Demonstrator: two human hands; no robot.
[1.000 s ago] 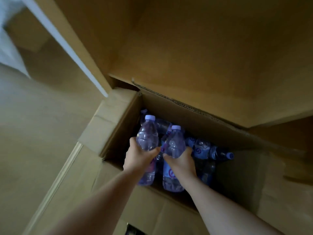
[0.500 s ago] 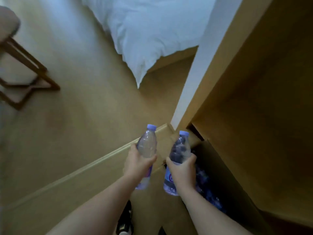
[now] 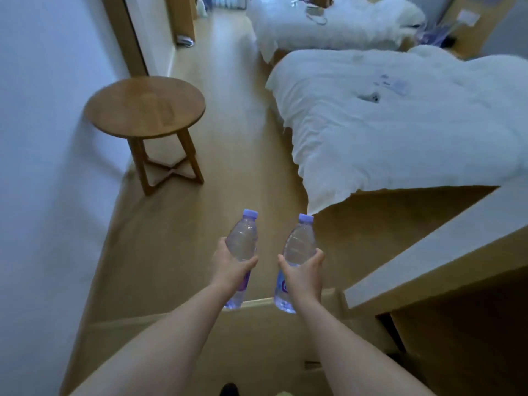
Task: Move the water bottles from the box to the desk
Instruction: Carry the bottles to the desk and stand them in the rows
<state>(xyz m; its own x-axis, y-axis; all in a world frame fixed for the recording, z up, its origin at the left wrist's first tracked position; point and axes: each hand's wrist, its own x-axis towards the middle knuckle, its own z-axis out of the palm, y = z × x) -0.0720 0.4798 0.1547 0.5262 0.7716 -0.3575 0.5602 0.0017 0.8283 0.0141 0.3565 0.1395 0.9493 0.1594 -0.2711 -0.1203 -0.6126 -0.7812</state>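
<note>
I hold two clear water bottles with lilac caps upright over the floor. My left hand (image 3: 233, 267) grips the left bottle (image 3: 243, 241) around its middle. My right hand (image 3: 303, 274) grips the right bottle (image 3: 300, 241) the same way. The bottles are a short gap apart. A flap of the cardboard box (image 3: 257, 332) lies below my forearms; the inside of the box is out of view. The desk (image 3: 428, 252) shows as a pale top edge at the right, with a dark space under it.
A round wooden side table (image 3: 144, 107) stands at the left by the white wall. Two beds with white duvets (image 3: 400, 115) fill the right and back. Wooden floor (image 3: 234, 138) runs between them toward a doorway.
Both bottles have come up out of the box and away from it. My view has swung from the box interior up to the room, with table and beds now showing.
</note>
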